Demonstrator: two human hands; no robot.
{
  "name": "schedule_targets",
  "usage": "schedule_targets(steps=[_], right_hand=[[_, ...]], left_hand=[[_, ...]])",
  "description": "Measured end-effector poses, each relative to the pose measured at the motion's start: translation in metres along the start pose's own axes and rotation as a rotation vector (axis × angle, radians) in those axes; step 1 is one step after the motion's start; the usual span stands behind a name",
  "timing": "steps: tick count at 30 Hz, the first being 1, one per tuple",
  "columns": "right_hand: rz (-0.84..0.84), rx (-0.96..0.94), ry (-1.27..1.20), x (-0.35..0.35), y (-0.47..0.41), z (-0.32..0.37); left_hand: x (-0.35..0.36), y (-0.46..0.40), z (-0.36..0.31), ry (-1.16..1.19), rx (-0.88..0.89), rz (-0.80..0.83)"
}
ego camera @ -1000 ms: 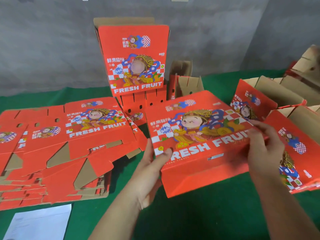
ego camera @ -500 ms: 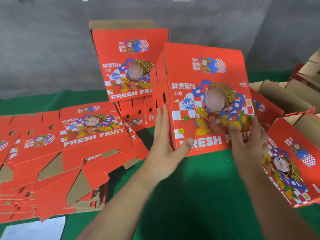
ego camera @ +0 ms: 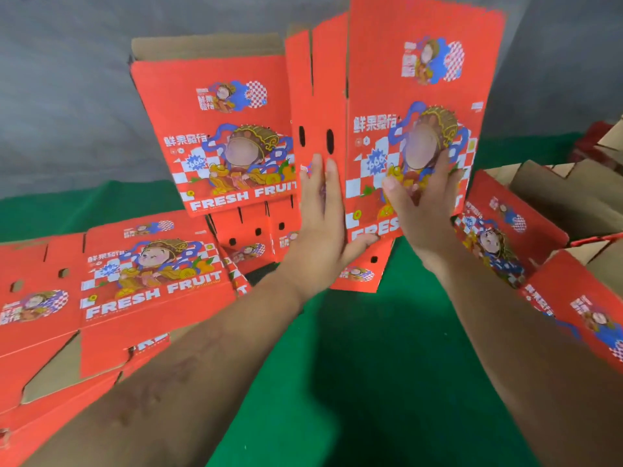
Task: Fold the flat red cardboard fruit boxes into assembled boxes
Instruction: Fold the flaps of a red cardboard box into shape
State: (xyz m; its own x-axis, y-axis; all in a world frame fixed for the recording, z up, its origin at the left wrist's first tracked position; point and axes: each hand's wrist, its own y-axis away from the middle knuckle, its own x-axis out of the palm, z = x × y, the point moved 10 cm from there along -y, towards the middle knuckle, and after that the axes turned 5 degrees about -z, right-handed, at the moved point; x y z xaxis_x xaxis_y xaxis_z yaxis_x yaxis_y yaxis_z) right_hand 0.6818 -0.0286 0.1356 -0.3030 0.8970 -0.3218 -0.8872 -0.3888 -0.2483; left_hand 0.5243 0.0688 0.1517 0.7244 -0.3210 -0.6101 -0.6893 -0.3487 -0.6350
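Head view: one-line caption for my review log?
Both hands press flat against an upright red box blank on the green table.

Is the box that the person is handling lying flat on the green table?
No, the box stands upright, with the left hand on its side panel and the right hand on its printed front.
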Motion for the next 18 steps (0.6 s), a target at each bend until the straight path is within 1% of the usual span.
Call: schedule_targets(steps=[2, 4, 6, 7, 9, 10, 11, 13, 14, 15, 16, 18], right_hand=[[0.028, -0.021, 0.033, 0.001, -0.005, -0.004], [0.099, -0.091, 0.087, 0.01, -0.007, -0.003], [0.216, -0.205, 0.114, 0.032, -0.009, 0.004], [0.27, -0.247, 0.089, 0.044, -0.011, 0.008], [0.334, -0.285, 0.021, 0.061, -0.019, 0.01], [0.352, -0.301, -0.005, 0.067, -0.023, 0.009], [0.364, -0.287, -0.045, 0.072, -0.026, 0.004], [0.312, -0.147, -0.152, 0.073, -0.035, -0.014], [0.262, -0.07, -0.169, 0.072, -0.037, -0.024], [0.219, -0.011, -0.164, 0.07, -0.037, -0.032], [0.186, 0.028, -0.148, 0.07, -0.035, -0.038], [0.145, 0.078, -0.115, 0.071, -0.027, -0.046]], left_hand=[[0.009, -0.004, -0.006, -0.028, 0.051, -0.056], [0.018, -0.009, -0.003, -0.052, 0.056, -0.092], [0.033, -0.016, 0.004, -0.14, 0.036, -0.061], [0.044, -0.019, 0.01, -0.24, 0.013, 0.004], [0.068, -0.02, 0.028, -0.446, -0.025, 0.218], [0.08, -0.018, 0.037, -0.452, -0.037, 0.338], [0.09, -0.014, 0.045, -0.401, -0.043, 0.453], [0.104, -0.003, 0.05, -0.305, -0.006, 0.648], [0.106, 0.003, 0.051, -0.276, 0.005, 0.703], [0.105, 0.006, 0.052, -0.24, -0.009, 0.704], [0.099, 0.006, 0.054, -0.187, -0.053, 0.656], [0.082, 0.004, 0.061, -0.049, -0.177, 0.497]])
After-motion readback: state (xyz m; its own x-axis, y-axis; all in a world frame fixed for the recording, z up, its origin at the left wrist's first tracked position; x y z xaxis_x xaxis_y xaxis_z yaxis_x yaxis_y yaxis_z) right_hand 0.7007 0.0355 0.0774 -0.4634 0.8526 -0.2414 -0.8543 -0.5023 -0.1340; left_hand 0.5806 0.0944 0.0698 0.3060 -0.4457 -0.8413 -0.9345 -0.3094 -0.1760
